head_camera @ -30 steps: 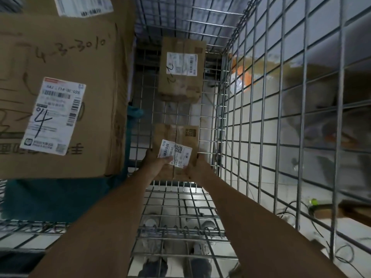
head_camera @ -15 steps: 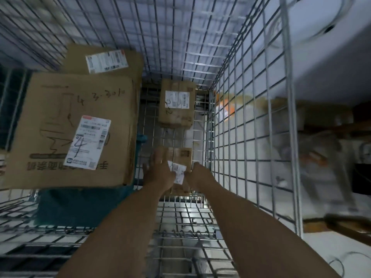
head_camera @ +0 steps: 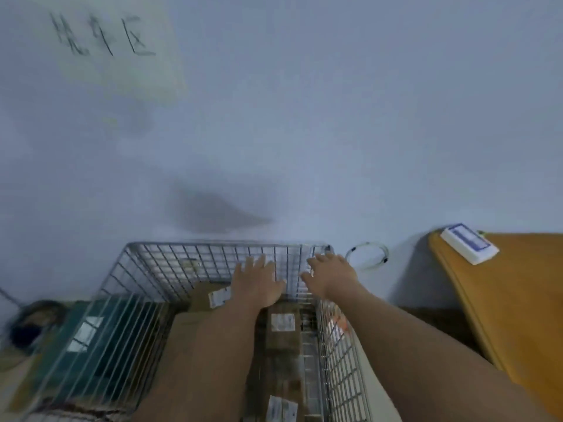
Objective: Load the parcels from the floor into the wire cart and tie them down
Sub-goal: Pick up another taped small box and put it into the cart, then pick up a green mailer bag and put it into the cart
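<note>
The wire cart (head_camera: pixel 195 257) fills the lower middle of the head view, seen from above. Inside it lie brown cardboard parcels: a small one with a white label (head_camera: pixel 281 332), another (head_camera: pixel 213 295) towards the far wall, and a labelled one (head_camera: pixel 281 406) at the bottom edge. A dark teal parcel (head_camera: pixel 100 333) lies behind the cart's left wall. My left hand (head_camera: pixel 259 284) hovers over the cart with fingers spread and holds nothing. My right hand (head_camera: pixel 330 274) is open too, near the cart's far right corner.
A pale wall with a handwritten paper sign (head_camera: pixel 103 41) rises behind the cart. An orange-brown tabletop (head_camera: pixel 518 315) with a white and blue box (head_camera: pixel 469 243) stands at the right. A coiled cable (head_camera: pixel 367 257) hangs beside the cart. A dark object (head_camera: pixel 33 321) sits at the left.
Both hands have let go of the small parcel and risen out of the cart with fingers spread. The camera has tilted up from the cart's inside to the wall.
</note>
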